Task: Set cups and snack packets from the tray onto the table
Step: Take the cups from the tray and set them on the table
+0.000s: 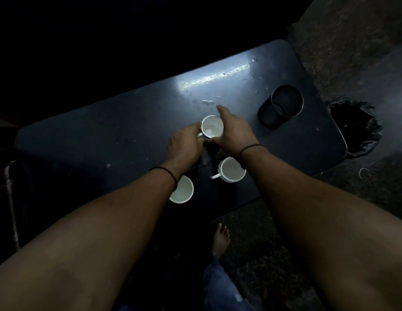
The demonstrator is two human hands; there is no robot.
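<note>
Three white cups show in the dim light on a dark table [105,135]. The far cup [211,127] sits between my two hands: my left hand [184,144] grips its handle side, and my right hand [233,131] wraps its right wall. A second cup [231,170] with its handle pointing left stands under my right wrist. The third cup [182,190] is partly hidden beneath my left wrist. A dark, flat thing lies between the cups; whether it is the tray or a snack packet is too dark to tell.
A black mesh holder [283,104] lies tipped on the table's right side. A black bag-lined bin [354,129] stands off the right edge. My bare foot [221,237] is on the floor below the table's near edge. A chair frame [12,198] sits at left.
</note>
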